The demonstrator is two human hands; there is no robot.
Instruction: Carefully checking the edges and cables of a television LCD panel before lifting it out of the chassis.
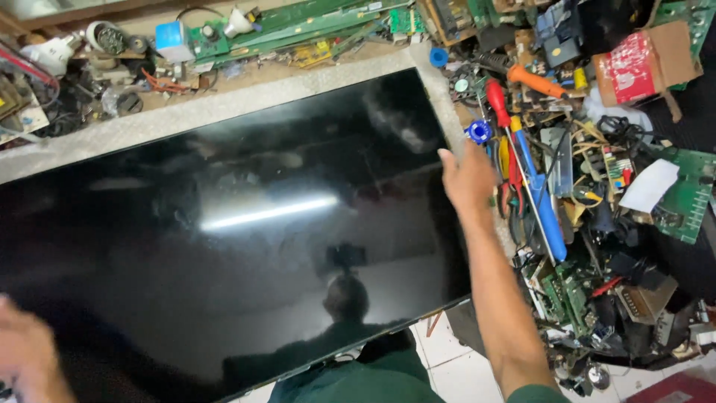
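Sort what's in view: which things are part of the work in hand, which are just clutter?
In hand:
- large black screen panel
- right hand gripping its right edge
- left hand, blurred, at its lower left corner

Lying about:
- blue-handled screwdriver
- red-handled screwdriver
- orange-handled tool
- green circuit boards
- red-printed cardboard box
- blue cap

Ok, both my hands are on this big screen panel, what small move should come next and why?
Probably ease the screen panel leftward: its right edge, under your right hand, lies right beside the piled screwdrivers, and your left hand already steadies the near-left corner.
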